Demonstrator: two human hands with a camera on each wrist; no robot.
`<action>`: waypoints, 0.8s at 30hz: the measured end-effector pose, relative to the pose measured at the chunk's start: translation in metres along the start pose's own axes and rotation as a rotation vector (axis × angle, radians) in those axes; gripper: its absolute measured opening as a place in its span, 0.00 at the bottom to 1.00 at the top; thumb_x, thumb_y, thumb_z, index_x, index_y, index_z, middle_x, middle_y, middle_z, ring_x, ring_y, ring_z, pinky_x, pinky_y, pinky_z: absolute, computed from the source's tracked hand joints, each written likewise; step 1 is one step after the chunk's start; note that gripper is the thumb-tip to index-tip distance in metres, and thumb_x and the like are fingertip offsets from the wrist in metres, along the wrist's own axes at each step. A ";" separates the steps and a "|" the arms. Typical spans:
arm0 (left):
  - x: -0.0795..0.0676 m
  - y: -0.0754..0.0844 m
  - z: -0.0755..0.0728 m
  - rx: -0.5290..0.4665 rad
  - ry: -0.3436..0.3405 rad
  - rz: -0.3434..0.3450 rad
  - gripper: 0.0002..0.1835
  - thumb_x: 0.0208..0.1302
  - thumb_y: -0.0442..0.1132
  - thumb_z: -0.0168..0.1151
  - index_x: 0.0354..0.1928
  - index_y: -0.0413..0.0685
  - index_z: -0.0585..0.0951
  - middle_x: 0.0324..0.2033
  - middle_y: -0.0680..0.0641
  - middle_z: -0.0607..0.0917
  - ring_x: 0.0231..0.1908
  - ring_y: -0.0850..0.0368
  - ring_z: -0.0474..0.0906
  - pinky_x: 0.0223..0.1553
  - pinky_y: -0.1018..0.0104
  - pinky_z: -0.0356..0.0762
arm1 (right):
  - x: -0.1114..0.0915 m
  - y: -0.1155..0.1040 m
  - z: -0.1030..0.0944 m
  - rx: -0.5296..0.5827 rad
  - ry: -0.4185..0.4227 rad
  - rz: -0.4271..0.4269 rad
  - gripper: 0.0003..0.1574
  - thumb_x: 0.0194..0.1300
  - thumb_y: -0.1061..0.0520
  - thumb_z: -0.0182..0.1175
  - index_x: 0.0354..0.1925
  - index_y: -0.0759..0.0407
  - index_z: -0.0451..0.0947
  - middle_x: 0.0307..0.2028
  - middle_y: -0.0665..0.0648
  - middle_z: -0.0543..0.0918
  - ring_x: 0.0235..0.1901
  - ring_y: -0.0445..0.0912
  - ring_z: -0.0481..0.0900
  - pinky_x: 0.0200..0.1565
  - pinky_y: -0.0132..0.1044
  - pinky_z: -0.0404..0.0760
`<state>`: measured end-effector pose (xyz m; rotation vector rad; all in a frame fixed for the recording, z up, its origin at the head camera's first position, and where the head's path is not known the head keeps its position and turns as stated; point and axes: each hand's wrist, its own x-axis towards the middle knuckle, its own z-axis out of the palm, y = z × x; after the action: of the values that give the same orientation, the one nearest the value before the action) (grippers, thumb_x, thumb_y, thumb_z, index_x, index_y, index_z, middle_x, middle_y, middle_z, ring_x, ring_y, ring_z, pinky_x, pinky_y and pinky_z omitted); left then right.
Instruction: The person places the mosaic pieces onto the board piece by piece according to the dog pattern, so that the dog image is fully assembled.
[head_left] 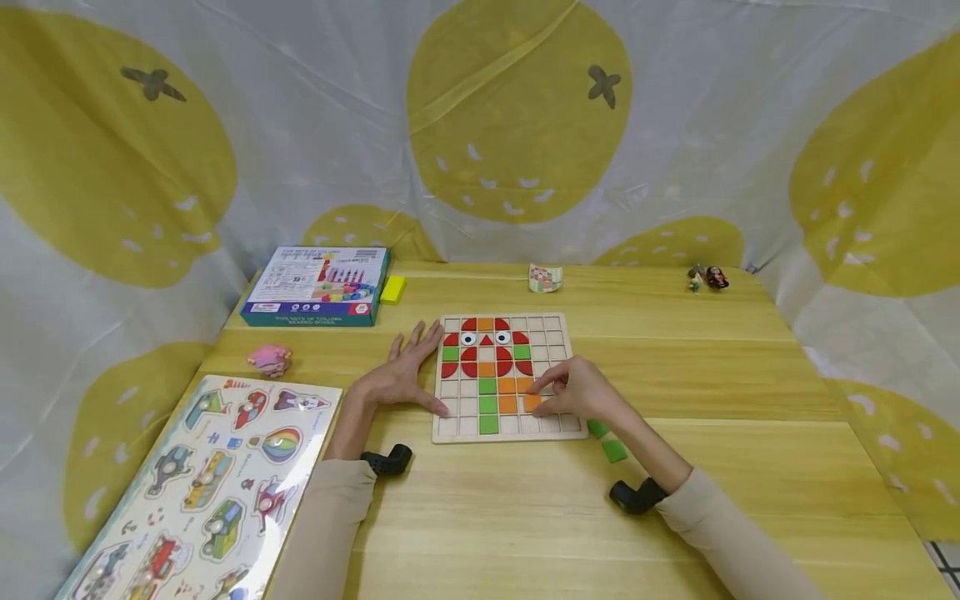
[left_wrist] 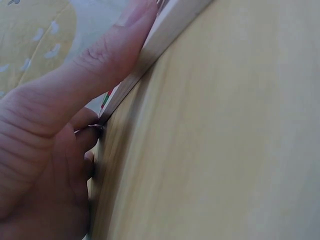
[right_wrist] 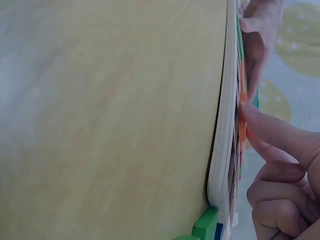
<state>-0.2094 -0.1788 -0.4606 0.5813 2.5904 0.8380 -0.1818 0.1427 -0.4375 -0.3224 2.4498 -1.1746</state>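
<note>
A wooden grid board (head_left: 552, 338) lies on the table, bearing red, orange, green and eye-patterned tiles that form an owl-like figure. My right hand (head_left: 579, 390) pinches an orange square tile (head_left: 532, 403) between thumb and finger over the lower right of the grid. In the right wrist view the tile (right_wrist: 242, 131) sits at the fingertips, just on or above the board; I cannot tell which. Along the board's left edge my left hand (head_left: 397, 377) is spread, thumb (left_wrist: 105, 60) touching the frame. Two green tiles (head_left: 614, 451) lie beside the board's lower right corner, partly under the right forearm.
On the left lie a vehicle picture puzzle (head_left: 247, 467), a pink toy (head_left: 270, 360), a boxed bead set (head_left: 318, 287) and a yellow block (head_left: 393, 289). A small pattern card (head_left: 545, 278) stands behind the board. Small figurines (head_left: 708, 278) are at the back right.
</note>
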 end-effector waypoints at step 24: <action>0.001 -0.001 0.002 -0.001 -0.005 -0.007 0.73 0.37 0.61 0.78 0.77 0.51 0.39 0.78 0.50 0.35 0.76 0.45 0.23 0.73 0.41 0.19 | -0.014 0.034 -0.059 -0.007 0.057 -0.059 0.19 0.56 0.56 0.70 0.47 0.56 0.85 0.15 0.49 0.62 0.16 0.40 0.56 0.20 0.30 0.58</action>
<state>-0.2094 -0.1783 -0.4626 0.5728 2.5858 0.8337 -0.1967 0.2100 -0.4268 -0.3705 2.5099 -1.2164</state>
